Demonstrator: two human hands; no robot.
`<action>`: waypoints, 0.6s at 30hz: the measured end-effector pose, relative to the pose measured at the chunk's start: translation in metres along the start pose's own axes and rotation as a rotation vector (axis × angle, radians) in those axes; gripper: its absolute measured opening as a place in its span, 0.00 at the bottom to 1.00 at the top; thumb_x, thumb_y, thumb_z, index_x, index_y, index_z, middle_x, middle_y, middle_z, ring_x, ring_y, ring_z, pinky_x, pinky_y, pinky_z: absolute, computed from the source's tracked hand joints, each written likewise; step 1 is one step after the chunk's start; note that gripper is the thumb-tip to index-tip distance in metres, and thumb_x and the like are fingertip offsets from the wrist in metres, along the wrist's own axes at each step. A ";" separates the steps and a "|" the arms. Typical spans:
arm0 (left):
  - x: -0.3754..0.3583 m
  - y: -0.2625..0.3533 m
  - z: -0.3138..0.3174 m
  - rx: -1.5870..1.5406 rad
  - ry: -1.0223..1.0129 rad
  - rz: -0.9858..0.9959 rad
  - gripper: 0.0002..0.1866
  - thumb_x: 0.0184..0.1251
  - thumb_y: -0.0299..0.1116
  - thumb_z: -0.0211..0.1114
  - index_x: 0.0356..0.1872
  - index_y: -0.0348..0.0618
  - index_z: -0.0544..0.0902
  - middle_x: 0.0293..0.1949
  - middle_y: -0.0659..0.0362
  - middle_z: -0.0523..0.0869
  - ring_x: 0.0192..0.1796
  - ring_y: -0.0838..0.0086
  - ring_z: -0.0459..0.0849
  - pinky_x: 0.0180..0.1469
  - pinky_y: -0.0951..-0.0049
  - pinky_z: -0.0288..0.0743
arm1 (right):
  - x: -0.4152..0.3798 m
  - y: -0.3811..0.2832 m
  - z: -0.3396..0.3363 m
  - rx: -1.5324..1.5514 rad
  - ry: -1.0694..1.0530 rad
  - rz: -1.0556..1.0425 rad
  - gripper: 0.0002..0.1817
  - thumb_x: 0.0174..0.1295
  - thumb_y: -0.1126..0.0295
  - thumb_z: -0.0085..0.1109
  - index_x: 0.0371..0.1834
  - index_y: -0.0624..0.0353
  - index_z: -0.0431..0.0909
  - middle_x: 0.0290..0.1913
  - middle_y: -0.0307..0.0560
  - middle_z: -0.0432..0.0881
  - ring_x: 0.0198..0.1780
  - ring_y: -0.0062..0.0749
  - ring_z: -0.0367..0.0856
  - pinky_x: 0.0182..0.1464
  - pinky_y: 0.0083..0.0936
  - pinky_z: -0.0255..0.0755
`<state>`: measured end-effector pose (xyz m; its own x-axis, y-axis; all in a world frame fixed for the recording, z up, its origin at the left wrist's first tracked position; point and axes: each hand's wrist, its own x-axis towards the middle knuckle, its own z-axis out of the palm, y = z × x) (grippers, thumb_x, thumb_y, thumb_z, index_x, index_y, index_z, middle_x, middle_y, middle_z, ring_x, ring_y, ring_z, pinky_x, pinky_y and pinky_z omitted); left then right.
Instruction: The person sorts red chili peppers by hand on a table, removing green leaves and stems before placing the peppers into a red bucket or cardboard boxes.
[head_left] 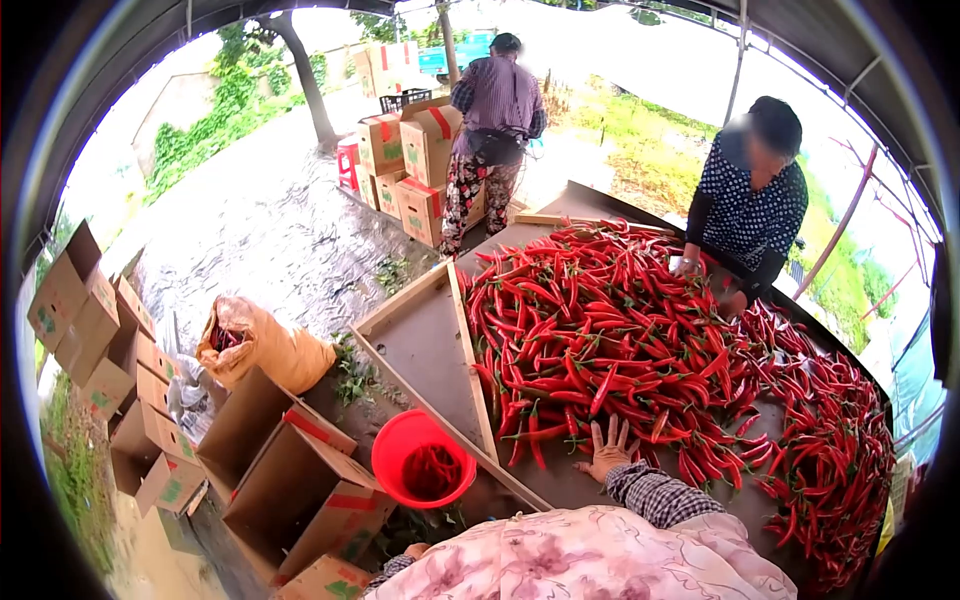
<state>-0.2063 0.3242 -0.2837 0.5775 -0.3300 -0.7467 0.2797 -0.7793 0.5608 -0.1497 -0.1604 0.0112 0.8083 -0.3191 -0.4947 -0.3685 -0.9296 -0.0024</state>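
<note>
A broad heap of red chili peppers [600, 330] with green stems covers the table [420, 330]. My right hand [606, 452] rests at the near edge of the heap, fingers spread, its fingertips beside the closest peppers and nothing in its grasp. Low in the view, only a small part of my left hand [416, 550] shows beyond my pink flowered garment; its fingers are hidden. Near that hand stands a red bucket [424, 458] with some chili peppers inside.
Across the table a co-worker [755, 190] reaches into the peppers. Another person [497, 130] stands by stacked cardboard boxes [425, 145]. Open cardboard boxes [300, 490] and an orange sack [265, 345] lie to the left. Wooden strips [470, 365] border part of the table.
</note>
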 end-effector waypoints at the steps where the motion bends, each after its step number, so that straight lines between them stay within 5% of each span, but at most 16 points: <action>1: 0.000 -0.001 0.004 0.014 0.001 -0.002 0.33 0.52 0.60 0.60 0.48 0.39 0.80 0.48 0.48 0.82 0.53 0.60 0.78 0.57 0.71 0.68 | 0.000 0.000 0.001 -0.013 -0.006 -0.008 0.56 0.50 0.32 0.51 0.73 0.41 0.27 0.72 0.52 0.14 0.72 0.56 0.15 0.65 0.68 0.25; 2: 0.001 -0.003 0.006 0.044 0.016 -0.011 0.34 0.52 0.61 0.60 0.48 0.39 0.80 0.48 0.48 0.82 0.53 0.60 0.78 0.57 0.70 0.69 | 0.000 0.000 0.001 -0.016 -0.006 0.002 0.56 0.51 0.32 0.51 0.73 0.41 0.27 0.72 0.52 0.14 0.72 0.56 0.15 0.65 0.68 0.25; 3: -0.006 -0.012 0.020 0.710 0.366 0.503 0.37 0.50 0.64 0.59 0.48 0.38 0.81 0.47 0.47 0.82 0.52 0.59 0.79 0.56 0.69 0.70 | 0.000 -0.002 0.001 -0.017 -0.005 0.010 0.55 0.52 0.32 0.50 0.73 0.41 0.27 0.72 0.52 0.14 0.72 0.56 0.15 0.65 0.68 0.25; 6: -0.001 -0.004 0.019 -0.031 0.053 0.015 0.37 0.50 0.63 0.59 0.48 0.39 0.81 0.47 0.47 0.82 0.52 0.60 0.79 0.55 0.69 0.71 | 0.000 -0.003 0.000 -0.012 -0.010 0.013 0.55 0.52 0.32 0.49 0.73 0.40 0.26 0.72 0.51 0.13 0.72 0.55 0.14 0.65 0.68 0.26; 13: -0.003 -0.003 0.022 -0.114 0.071 -0.060 0.36 0.48 0.62 0.63 0.47 0.40 0.81 0.46 0.50 0.83 0.50 0.61 0.80 0.55 0.70 0.72 | 0.006 -0.001 0.006 -0.052 -0.006 0.020 0.55 0.52 0.32 0.48 0.73 0.41 0.25 0.71 0.52 0.12 0.72 0.57 0.15 0.65 0.69 0.27; 16: -0.001 -0.012 0.030 0.502 0.314 0.324 0.35 0.46 0.62 0.64 0.47 0.41 0.82 0.46 0.50 0.84 0.50 0.62 0.80 0.55 0.70 0.72 | 0.006 0.000 0.007 -0.053 -0.004 0.018 0.55 0.52 0.32 0.48 0.73 0.41 0.26 0.71 0.52 0.12 0.72 0.57 0.15 0.65 0.69 0.26; 18: 0.011 -0.004 0.023 0.100 0.104 0.030 0.36 0.46 0.62 0.64 0.47 0.41 0.82 0.46 0.51 0.83 0.50 0.62 0.80 0.55 0.70 0.72 | 0.008 0.000 0.008 -0.050 -0.006 0.021 0.55 0.52 0.32 0.48 0.73 0.41 0.26 0.71 0.52 0.12 0.72 0.57 0.15 0.65 0.69 0.26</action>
<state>-0.2185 0.3119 -0.3023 0.6618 -0.3010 -0.6866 0.1867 -0.8209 0.5398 -0.1467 -0.1618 0.0005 0.7978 -0.3374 -0.4997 -0.3614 -0.9310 0.0516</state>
